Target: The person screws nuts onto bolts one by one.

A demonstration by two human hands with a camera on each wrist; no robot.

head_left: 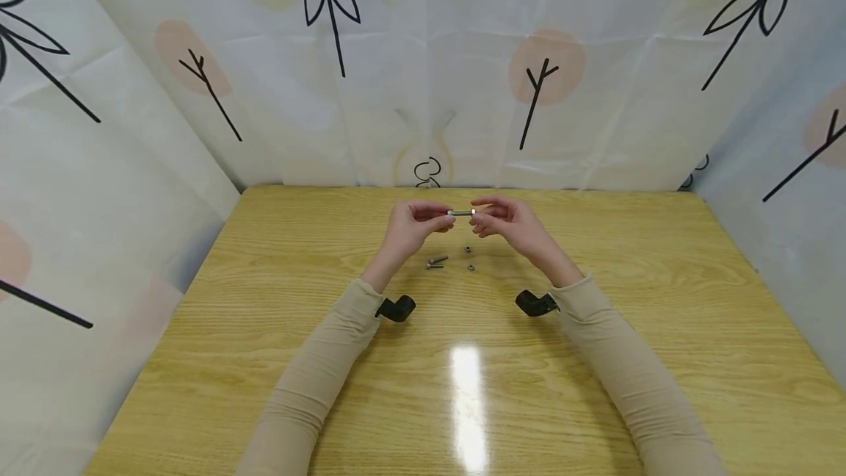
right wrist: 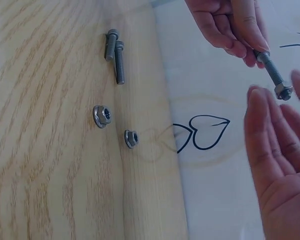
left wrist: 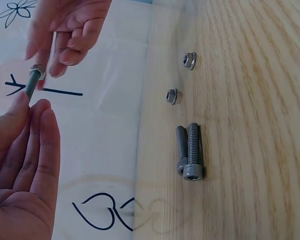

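Note:
My left hand (head_left: 408, 229) pinches a metal bolt (right wrist: 273, 71) by its head end, held level above the far part of the table. A hex nut (right wrist: 283, 91) sits on the bolt's other end, with a little of the tip showing past it. Around that nut, my right hand (head_left: 514, 227) has its thumb and fingers spread. Gaps show between its fingertips and the nut in the right wrist view. Below the hands lie two socket-head bolts (left wrist: 194, 147), side by side. Two flange nuts (right wrist: 102, 116) rest apart to their right.
The wooden table (head_left: 264, 358) reaches back to a patterned cloth (head_left: 396, 109), which also hangs at both sides. A black wrist device (head_left: 396, 308) sits at the left cuff, and another black device (head_left: 535, 303) at the right cuff.

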